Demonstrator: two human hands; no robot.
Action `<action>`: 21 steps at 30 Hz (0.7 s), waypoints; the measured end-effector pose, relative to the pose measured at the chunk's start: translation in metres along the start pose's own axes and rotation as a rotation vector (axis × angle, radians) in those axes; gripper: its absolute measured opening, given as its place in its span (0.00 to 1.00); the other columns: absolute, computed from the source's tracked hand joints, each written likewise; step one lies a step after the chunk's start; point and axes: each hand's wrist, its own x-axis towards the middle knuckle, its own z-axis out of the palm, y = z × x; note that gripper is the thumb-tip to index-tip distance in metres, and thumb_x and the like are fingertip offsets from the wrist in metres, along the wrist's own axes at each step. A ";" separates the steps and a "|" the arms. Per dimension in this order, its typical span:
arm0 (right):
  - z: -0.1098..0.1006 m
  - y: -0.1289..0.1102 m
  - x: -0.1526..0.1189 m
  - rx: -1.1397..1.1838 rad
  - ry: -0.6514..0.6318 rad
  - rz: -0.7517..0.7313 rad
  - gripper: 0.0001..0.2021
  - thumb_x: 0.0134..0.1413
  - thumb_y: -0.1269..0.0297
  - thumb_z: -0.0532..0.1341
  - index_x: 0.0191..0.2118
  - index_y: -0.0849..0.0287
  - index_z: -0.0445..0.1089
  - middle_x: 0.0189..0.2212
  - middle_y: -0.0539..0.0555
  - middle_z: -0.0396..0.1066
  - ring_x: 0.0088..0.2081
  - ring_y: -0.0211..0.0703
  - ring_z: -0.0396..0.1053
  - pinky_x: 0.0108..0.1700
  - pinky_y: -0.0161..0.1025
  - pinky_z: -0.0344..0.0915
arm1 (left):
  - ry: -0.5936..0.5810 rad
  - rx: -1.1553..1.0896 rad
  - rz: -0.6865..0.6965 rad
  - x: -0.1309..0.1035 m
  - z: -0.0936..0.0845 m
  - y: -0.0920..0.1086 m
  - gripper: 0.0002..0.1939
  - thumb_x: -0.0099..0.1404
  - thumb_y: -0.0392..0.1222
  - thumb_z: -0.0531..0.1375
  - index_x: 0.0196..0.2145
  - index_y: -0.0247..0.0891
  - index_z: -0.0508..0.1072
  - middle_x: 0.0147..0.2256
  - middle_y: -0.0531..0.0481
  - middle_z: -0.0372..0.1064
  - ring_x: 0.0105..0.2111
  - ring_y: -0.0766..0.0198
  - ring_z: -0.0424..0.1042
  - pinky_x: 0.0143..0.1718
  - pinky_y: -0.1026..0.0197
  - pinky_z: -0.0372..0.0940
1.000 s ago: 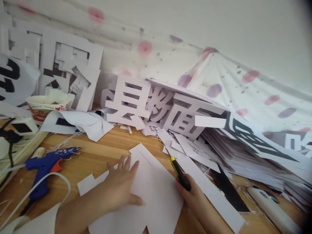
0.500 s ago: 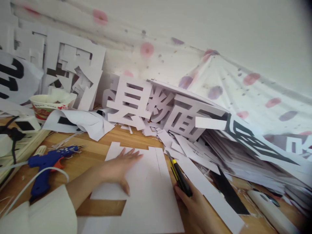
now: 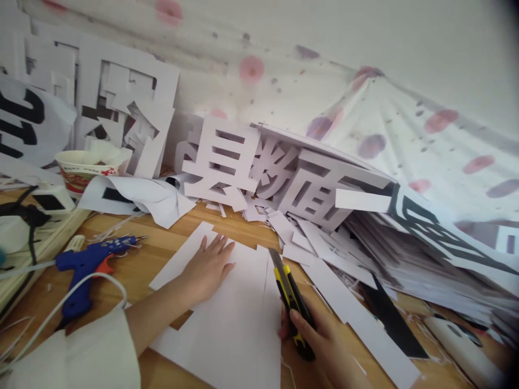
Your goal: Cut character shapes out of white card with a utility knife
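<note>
Under my left hand lies a white foam board with notches cut into its edges. The hand rests flat on its upper part, fingers spread. A thin cut line runs near the board's upper right. My right hand grips a black and yellow utility knife at the board's right edge. Its blade is out and points up and away, over the upper right corner; whether it touches the board I cannot tell. Some of the right fingers are hidden behind the knife and board.
To the left lie a blue glue gun with its cable and a power strip. A paper bowl stands behind. Cut-out white characters, foam scraps and stacked sheets fill the back and right. A phone lies far right.
The board has turned clockwise-to-left under my left hand, its lower right edge now further left. The knife has shifted left, its blade now over the board's corner. The view has moved slightly.
</note>
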 end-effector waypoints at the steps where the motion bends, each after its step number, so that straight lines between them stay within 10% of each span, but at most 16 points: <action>1: 0.000 -0.002 0.000 0.018 0.021 -0.001 0.12 0.55 0.52 0.54 0.36 0.56 0.64 0.27 0.51 0.69 0.30 0.41 0.66 0.34 0.39 0.62 | -0.008 0.002 -0.003 0.003 0.006 -0.001 0.24 0.68 0.45 0.44 0.58 0.30 0.55 0.61 0.36 0.44 0.62 0.51 0.40 0.59 0.43 0.39; 8: -0.002 -0.012 0.002 0.019 0.001 0.012 0.11 0.54 0.56 0.56 0.39 0.56 0.60 0.28 0.49 0.68 0.31 0.41 0.65 0.35 0.38 0.62 | -0.007 0.000 0.036 0.012 0.022 -0.010 0.26 0.69 0.48 0.43 0.59 0.28 0.54 0.61 0.37 0.44 0.62 0.54 0.41 0.60 0.46 0.38; 21: 0.011 -0.012 -0.028 -1.042 -0.239 -0.281 0.29 0.54 0.71 0.50 0.61 0.43 0.49 0.35 0.50 0.71 0.32 0.42 0.71 0.31 0.35 0.65 | 0.002 -0.041 0.078 0.014 0.021 -0.006 0.25 0.69 0.47 0.44 0.58 0.29 0.55 0.61 0.41 0.46 0.62 0.57 0.43 0.61 0.51 0.39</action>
